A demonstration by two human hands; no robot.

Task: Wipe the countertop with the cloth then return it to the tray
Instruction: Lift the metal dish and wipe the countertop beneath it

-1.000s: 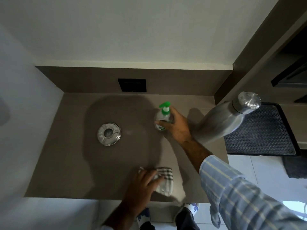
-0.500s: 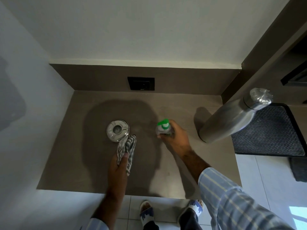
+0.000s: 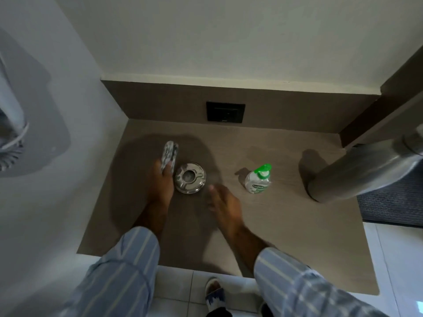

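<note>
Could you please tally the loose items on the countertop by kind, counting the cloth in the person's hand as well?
Cloth, held in the left hand: 1
Round metal dish: 1
Green-capped pump bottle: 1
Steel flask: 1
Total: 4

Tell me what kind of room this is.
Probably a home or hotel-room counter nook: a brown stone-look countertop with a black wall socket plate, a round steel ashtray, a green-capped clear sanitizer bottle and tiled floor.
</note>
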